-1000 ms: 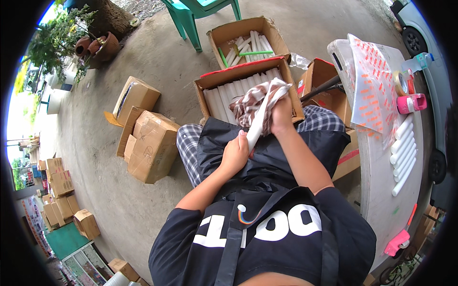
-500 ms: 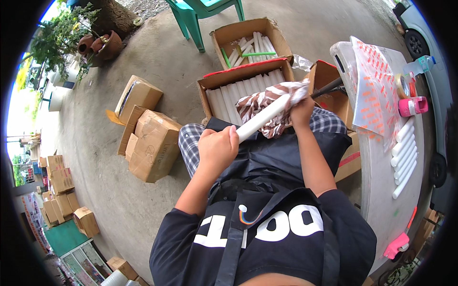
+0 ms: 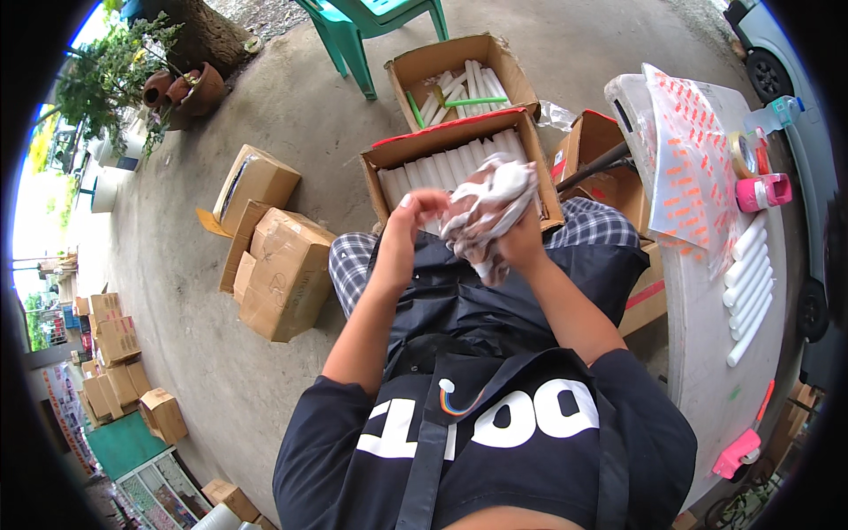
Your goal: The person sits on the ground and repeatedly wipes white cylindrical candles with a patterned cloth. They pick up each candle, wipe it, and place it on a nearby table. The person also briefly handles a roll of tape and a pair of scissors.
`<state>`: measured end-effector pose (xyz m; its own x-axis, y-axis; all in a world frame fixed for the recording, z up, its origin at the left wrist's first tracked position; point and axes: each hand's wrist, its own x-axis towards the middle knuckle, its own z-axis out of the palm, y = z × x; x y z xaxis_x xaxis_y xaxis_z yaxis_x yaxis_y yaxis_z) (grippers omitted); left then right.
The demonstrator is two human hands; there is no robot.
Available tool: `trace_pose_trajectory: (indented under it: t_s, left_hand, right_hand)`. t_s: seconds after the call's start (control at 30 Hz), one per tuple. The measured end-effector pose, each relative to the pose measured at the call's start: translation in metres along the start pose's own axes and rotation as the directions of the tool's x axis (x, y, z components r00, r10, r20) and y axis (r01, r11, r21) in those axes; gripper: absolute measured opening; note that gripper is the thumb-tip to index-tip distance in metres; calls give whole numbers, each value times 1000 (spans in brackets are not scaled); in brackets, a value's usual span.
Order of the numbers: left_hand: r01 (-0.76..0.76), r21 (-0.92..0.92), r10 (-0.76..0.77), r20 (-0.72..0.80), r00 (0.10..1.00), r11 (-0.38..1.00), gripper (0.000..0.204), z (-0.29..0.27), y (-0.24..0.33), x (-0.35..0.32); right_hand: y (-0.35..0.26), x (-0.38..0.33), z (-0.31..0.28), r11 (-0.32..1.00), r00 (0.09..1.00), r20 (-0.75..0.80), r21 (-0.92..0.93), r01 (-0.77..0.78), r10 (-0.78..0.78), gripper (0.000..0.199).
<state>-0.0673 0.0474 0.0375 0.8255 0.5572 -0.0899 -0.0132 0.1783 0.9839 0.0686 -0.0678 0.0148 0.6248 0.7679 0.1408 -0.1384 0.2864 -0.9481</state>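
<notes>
Head view: right hand (image 3: 521,243) closed around a white tube wrapped in a crumpled cloth (image 3: 486,208), held above the lap, just in front of the near edge of an open cardboard box (image 3: 459,163) of white tubes. Left hand (image 3: 411,216) pinching the cloth's left side, fingers narrow. Probably light and stiff for the tube, soft and slack for the cloth; best gripped mid-length through the fabric, likely slippery bare. Concrete floor below, closed cartons (image 3: 283,274) to the left, a white table (image 3: 707,353) on the right with more tubes (image 3: 746,291) near its far edge, tape rolls too.
</notes>
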Motion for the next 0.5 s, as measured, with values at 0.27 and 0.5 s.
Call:
trace_pose_trajectory:
  t_s: [0.27, 0.5]
  left_hand:
    - [-62, 299, -6, 221, 975, 952, 66, 45, -43, -2]
    - [158, 354, -261, 264, 928, 922, 28, 45, -31, 2]
  right_hand:
    - [-13, 22, 2, 784, 945, -195, 615, -89, 261, 18]
    - [-22, 32, -11, 942, 982, -181, 335, 2, 62, 19]
